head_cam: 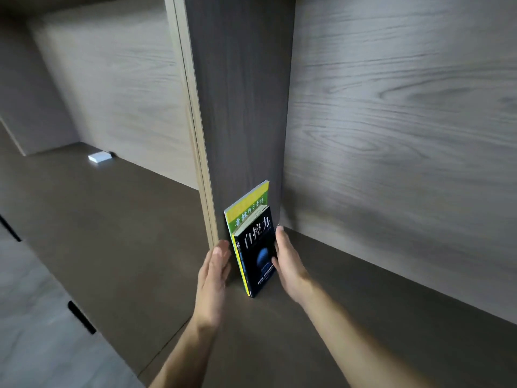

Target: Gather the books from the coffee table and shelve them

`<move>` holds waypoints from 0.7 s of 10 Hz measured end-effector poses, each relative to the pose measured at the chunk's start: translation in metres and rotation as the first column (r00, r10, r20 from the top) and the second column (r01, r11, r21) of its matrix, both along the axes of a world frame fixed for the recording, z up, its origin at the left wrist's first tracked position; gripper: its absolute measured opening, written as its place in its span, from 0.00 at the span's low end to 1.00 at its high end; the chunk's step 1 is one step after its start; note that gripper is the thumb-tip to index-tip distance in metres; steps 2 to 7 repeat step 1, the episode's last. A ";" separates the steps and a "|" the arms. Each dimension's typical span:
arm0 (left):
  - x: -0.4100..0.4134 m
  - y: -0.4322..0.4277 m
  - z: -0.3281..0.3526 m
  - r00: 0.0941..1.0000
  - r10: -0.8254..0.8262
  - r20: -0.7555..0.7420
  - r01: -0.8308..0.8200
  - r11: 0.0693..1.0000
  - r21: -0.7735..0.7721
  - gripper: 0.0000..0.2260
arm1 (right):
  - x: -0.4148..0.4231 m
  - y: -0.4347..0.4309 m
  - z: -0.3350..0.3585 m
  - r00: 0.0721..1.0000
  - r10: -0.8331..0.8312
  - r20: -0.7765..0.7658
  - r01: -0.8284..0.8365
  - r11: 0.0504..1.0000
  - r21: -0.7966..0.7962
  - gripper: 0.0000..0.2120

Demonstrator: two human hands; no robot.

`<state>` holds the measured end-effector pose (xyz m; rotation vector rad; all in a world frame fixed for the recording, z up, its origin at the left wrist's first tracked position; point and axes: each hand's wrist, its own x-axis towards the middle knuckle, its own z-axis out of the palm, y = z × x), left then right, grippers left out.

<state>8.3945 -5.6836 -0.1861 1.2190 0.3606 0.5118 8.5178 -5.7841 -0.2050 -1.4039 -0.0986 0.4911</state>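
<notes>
Against the dark vertical divider panel point(240, 107) of a wooden shelving unit, two books stand upright on the brown shelf board point(349, 317). Nearest the panel is a taller yellow-and-green book point(246, 204), its top edge and front corner rising above its neighbour. Pressed against its right face is a shorter black book point(258, 256) with white characters and a blue sphere on the cover; that cover faces right, toward the open bay.

Both hands flank the pair. The left hand point(214, 271) is flat with fingers together and extended, its palm turned toward the front edge of the panel and the spines, touching or nearly so; whether it actually presses the books cannot be told. The right hand point(288, 261) lies open along the black cover, fingers stretched toward the back wall and the thumb resting on the cover's lower part. Neither hand closes into a grip around anything: both are spread flat, bracketing the books from either side.

Behind the books the pale wood-grain back wall point(405, 121) runs to the right. Left of the divider lies another bay, where a small white box-like object point(99, 157) sits far back near the rear wall. Lower left, cabinet fronts show dark slot handles point(81, 317).
</notes>
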 end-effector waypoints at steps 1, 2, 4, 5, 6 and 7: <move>-0.018 -0.016 0.015 0.999 0.029 0.016 -0.029 0.999 -0.014 0.25 | -0.014 -0.027 0.011 1.000 0.027 -0.003 -0.027 0.998 0.049 0.29; -0.018 -0.016 0.015 0.999 0.029 0.016 -0.029 0.999 -0.014 0.25 | -0.014 -0.027 0.011 1.000 0.027 -0.003 -0.027 0.998 0.049 0.29; -0.018 -0.016 0.015 0.999 0.029 0.016 -0.029 0.999 -0.014 0.25 | -0.014 -0.027 0.011 1.000 0.027 -0.003 -0.027 0.998 0.049 0.29; -0.018 -0.016 0.015 0.999 0.029 0.016 -0.029 0.999 -0.014 0.25 | -0.014 -0.027 0.011 1.000 0.027 -0.003 -0.027 0.998 0.049 0.29; -0.018 -0.016 0.015 0.999 0.029 0.016 -0.029 0.999 -0.014 0.25 | -0.014 -0.027 0.011 1.000 0.027 -0.003 -0.027 0.998 0.049 0.29; -0.018 -0.016 0.015 0.999 0.029 0.016 -0.029 0.999 -0.014 0.25 | -0.014 -0.027 0.011 1.000 0.027 -0.003 -0.027 0.998 0.049 0.29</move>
